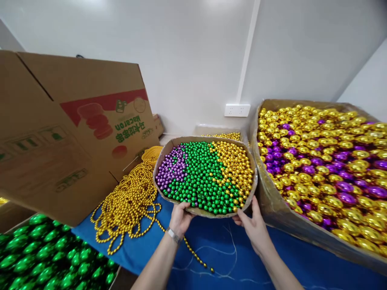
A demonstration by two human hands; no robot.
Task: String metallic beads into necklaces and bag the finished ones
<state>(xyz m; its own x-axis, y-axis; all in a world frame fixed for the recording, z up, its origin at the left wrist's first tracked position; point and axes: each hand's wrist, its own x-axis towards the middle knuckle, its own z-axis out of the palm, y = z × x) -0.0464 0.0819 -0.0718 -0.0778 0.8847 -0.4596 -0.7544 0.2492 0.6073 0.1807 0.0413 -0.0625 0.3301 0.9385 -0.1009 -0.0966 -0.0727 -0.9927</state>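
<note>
Both hands grip the near rim of a shallow cardboard box (208, 213) filled with small shiny beads. Purple beads (171, 169) lie on its left, green beads (202, 173) in the middle and gold beads (237, 165) on the right. My left hand (180, 219) is closed on the front left of the rim, thumb on top; a metal watch band circles that wrist. At the front right corner, my right hand (251, 225) is closed with its thumb over the rim and fingers partly hidden beneath. A heap of gold bead strings (130, 201) lies left of the box.
A big cardboard carton (99, 121) stands at left, with green beads (51, 257) in a box below it. Large gold and purple beads fill a tall box (269, 197) at right. Loose thread (229, 253) lies on the blue cloth (205, 237). A socket (237, 110) is on the wall.
</note>
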